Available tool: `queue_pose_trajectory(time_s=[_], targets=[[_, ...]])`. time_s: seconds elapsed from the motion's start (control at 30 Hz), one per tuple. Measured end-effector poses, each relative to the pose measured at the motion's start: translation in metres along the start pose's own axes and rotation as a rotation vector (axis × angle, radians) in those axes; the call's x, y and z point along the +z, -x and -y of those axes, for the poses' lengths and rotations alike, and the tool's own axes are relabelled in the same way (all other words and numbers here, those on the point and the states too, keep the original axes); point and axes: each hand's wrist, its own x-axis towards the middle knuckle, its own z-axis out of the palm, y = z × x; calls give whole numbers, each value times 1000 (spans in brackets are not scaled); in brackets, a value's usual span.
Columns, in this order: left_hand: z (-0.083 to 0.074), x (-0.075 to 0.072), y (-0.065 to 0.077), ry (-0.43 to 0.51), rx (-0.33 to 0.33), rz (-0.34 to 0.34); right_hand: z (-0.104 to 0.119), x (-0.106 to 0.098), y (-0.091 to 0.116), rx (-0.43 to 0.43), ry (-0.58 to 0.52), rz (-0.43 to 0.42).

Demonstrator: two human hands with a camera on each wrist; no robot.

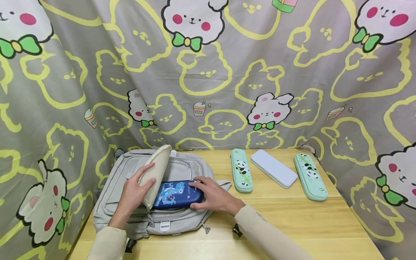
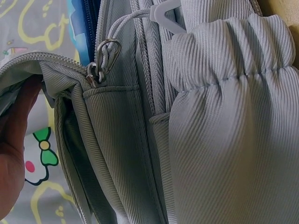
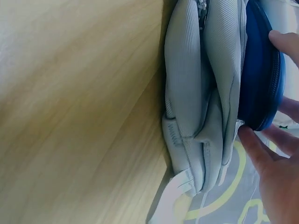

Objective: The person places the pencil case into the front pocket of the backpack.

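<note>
A grey backpack [image 1: 113, 184] lies on the table at the left, its front pocket unzipped. My left hand [image 1: 133, 191] holds up the pocket's pale flap [image 1: 159, 169] between thumb and fingers; in the left wrist view the fingers reach under the zipped edge. In the pocket's opening lies a dark blue pencil case [image 1: 175, 195] with a light blue dinosaur on it. My right hand [image 1: 212, 195] grips the right end of this case. The right wrist view shows the case's rounded, zipped end [image 3: 264, 74] above the bag's side, with fingers around it.
To the right on the wooden table [image 1: 276, 224] lie a green panda pencil case [image 1: 242, 169], a white case [image 1: 273, 168] and another green panda case [image 1: 310, 177]. A patterned curtain [image 1: 208, 79] hangs behind and at both sides. Straps and buckles stick out from the backpack.
</note>
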Motion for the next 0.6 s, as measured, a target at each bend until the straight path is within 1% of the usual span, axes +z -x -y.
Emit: queue_pose_trajectory(time_s=[0.23, 0.4, 0.6], targets=[[0, -1, 0, 5, 8, -3, -8, 1, 4, -9, -31, -3], [1, -1, 0, 6, 7, -4, -10, 1, 7, -12, -80, -18], [0, -1, 1, 9, 4, -4, -11, 5, 6, -27, -85, -39]])
